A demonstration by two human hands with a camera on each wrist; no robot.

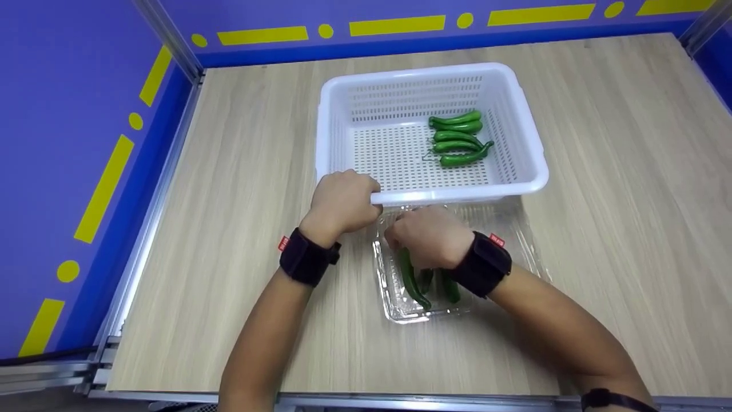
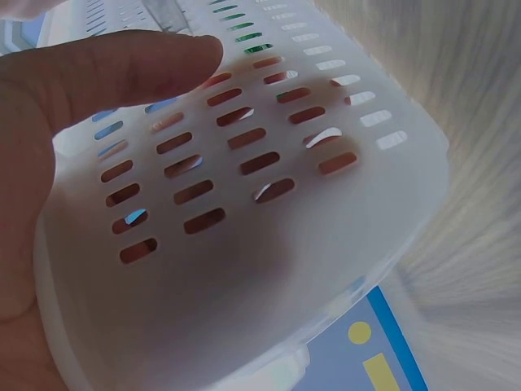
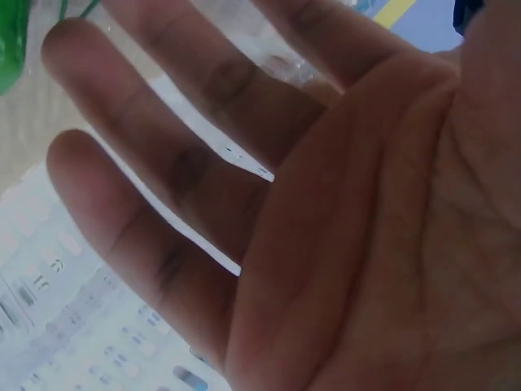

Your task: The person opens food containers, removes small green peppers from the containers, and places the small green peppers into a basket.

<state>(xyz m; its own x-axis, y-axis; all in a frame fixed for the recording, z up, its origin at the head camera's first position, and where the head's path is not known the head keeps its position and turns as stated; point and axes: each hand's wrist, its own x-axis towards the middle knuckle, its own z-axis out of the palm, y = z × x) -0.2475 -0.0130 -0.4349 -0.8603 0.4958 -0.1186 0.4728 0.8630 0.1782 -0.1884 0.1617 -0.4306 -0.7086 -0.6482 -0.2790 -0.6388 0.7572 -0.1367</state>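
Note:
My left hand (image 1: pixel 346 200) grips the near left part of the white plastic basket's rim (image 1: pixel 434 197). In the left wrist view, the thumb (image 2: pixel 122 77) lies along the slotted basket wall (image 2: pixel 269 252). Several green chili peppers (image 1: pixel 457 143) lie side by side at the right inside the basket. Nearer the person is a clear plastic tray (image 1: pixel 400 316). Over it hovers my right hand (image 1: pixel 432 237), close to a long green chili pepper (image 1: pixel 410 280). Its fingers look fairly straight and spread in the right wrist view. More peppers (image 1: pixel 450 286) in the tray are partly hidden by this hand.
Everything stands on a wood-grain table (image 1: pixel 257 143). Blue panels (image 1: pixel 68 114) with yellow marks and metal frame bars edge its left and back sides. The basket's near rim overhangs the far end of the tray.

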